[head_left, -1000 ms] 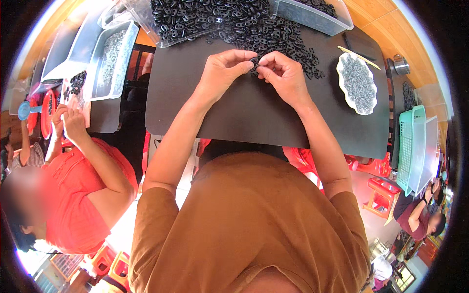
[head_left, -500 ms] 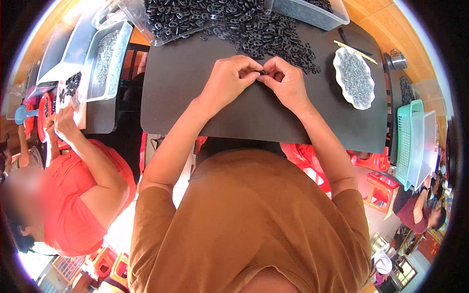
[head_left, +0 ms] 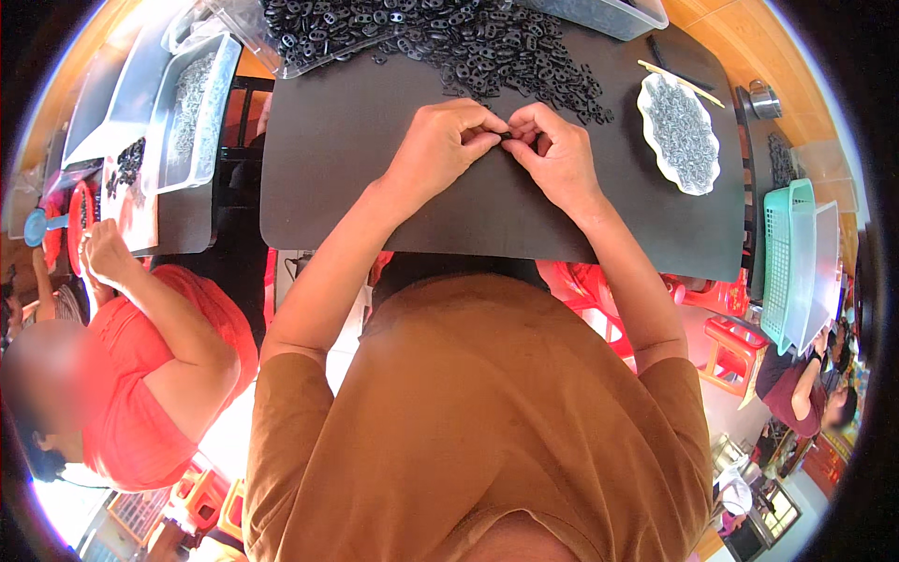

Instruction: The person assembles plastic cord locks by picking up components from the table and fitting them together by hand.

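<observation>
Above the dark table [head_left: 328,178], my left hand [head_left: 440,145] and my right hand [head_left: 559,155] meet fingertip to fingertip. Between the pinched thumbs and forefingers sits a small black piece [head_left: 506,136], mostly covered by the fingers, so its shape is hard to make out. Just beyond my hands spreads a big heap of black oval plastic pieces with two holes [head_left: 468,51]. Right of my right hand stands a white scalloped dish [head_left: 647,122] filled with small silvery pieces [head_left: 682,136].
A yellow stick [head_left: 681,82] and a thin black tool [head_left: 655,51] lie behind the dish. Clear plastic bins [head_left: 599,17] stand at the far edge. To the left, a person in red [head_left: 159,375] works beside another bin [head_left: 217,122]. Green basket [head_left: 777,262] at right.
The view has shifted slightly, so the table and heap sit higher in the picture. My hands stay together on the small black piece. The person in red has lowered their hands a little.
</observation>
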`<state>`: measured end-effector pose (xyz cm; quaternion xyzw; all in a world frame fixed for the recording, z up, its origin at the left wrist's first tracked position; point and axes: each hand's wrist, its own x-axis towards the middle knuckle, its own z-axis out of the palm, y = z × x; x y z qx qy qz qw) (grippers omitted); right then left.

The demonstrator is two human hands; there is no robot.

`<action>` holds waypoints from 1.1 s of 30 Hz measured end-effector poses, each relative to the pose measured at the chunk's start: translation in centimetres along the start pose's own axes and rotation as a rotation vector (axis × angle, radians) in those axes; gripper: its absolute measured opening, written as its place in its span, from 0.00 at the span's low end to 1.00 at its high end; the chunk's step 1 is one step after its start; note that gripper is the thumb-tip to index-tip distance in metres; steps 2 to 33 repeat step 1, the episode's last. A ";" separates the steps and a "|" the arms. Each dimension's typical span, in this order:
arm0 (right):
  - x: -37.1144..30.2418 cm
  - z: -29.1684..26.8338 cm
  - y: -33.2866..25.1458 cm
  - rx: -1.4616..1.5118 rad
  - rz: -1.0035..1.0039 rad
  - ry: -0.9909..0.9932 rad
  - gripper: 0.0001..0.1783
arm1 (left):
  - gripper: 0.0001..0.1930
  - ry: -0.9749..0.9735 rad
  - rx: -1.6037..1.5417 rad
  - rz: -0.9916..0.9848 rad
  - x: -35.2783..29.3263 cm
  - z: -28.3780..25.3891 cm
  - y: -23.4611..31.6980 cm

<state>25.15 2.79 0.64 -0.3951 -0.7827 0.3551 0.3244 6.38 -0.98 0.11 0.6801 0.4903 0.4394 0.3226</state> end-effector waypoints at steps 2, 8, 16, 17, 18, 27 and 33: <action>-0.1 0.0 0.1 0.002 0.002 0.000 0.13 | 0.08 -0.009 0.004 -0.013 -0.1 0.0 0.1; -0.1 0.0 0.1 0.002 0.002 0.000 0.13 | 0.08 -0.009 0.004 -0.013 -0.1 0.0 0.1; -0.1 0.0 0.1 0.002 0.002 0.000 0.13 | 0.08 -0.009 0.004 -0.013 -0.1 0.0 0.1; -0.1 0.0 0.1 0.002 0.002 0.000 0.13 | 0.08 -0.009 0.004 -0.013 -0.1 0.0 0.1; -0.1 0.0 0.1 0.002 0.002 0.000 0.13 | 0.08 -0.009 0.004 -0.013 -0.1 0.0 0.1; -0.1 0.0 0.1 0.002 0.002 0.000 0.13 | 0.08 -0.009 0.004 -0.013 -0.1 0.0 0.1; -0.1 0.0 0.1 0.002 0.002 0.000 0.13 | 0.08 -0.009 0.004 -0.013 -0.1 0.0 0.1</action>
